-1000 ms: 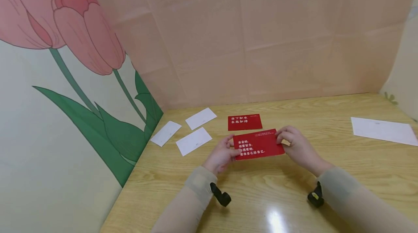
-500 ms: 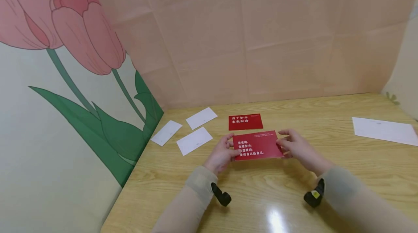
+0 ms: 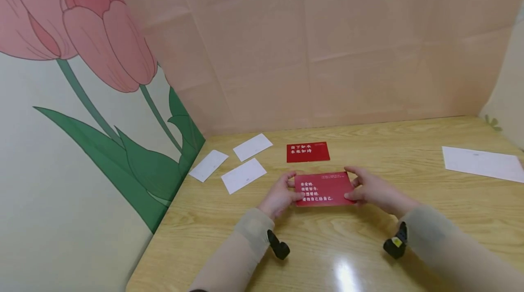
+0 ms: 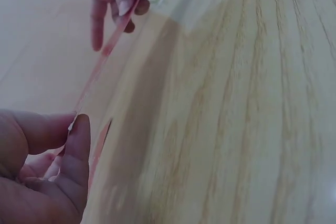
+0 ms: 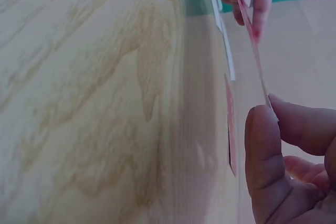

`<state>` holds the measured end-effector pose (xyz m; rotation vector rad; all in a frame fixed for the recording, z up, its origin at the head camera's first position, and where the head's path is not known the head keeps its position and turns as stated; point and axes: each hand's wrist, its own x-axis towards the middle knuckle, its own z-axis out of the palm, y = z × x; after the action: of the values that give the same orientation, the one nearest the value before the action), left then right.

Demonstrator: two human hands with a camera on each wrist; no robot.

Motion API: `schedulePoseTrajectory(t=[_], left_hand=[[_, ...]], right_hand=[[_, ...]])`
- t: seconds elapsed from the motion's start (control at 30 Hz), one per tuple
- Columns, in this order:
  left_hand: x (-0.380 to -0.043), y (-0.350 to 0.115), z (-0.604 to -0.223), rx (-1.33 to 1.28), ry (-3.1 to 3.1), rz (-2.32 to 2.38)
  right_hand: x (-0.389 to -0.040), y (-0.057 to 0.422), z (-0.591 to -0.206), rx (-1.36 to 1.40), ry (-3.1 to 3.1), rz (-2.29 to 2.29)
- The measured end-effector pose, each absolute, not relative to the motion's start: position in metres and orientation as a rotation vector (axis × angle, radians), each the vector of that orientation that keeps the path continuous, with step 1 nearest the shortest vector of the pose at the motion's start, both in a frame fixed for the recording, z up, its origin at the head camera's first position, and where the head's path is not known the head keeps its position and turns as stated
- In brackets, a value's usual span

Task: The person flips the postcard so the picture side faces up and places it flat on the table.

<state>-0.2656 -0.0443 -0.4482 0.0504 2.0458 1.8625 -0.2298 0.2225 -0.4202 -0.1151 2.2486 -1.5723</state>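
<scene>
A red card with white printed characters [image 3: 325,188] is held above the table between both hands, its printed face toward the head camera. My left hand [image 3: 280,196] pinches its left edge between thumb and fingers. On the opposite edge, my right hand [image 3: 370,190] pinches it the same way. Both wrist views show the card edge-on, a thin strip, with the left thumb and finger [image 4: 52,166] and the right thumb and finger [image 5: 289,150] closed on it. Just beyond lies a second red card [image 3: 308,152], flat on the table.
Several white cards or envelopes lie about: one at the far left [image 3: 209,165], one behind it [image 3: 252,147], one nearer [image 3: 243,175], and a larger one at the right [image 3: 482,163]. A pinkish cloth [image 3: 327,46] hangs behind the wooden table [image 3: 327,255]; a tulip-painted wall [image 3: 82,183] borders the left.
The held card has come slightly lower and nearer, and now sits more level. My right hand has shifted its grip, the thumb now lying on the front near the lower right corner.
</scene>
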Motion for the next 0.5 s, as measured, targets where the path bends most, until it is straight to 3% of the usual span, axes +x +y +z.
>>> schedulePoseTrajectory(t=[0.5], left_hand=[[-0.266,-0.037,-0.455,0.096,2.435,1.447]], right_hand=[[-0.236,0.219,-0.435,-0.08,2.467,-1.294]])
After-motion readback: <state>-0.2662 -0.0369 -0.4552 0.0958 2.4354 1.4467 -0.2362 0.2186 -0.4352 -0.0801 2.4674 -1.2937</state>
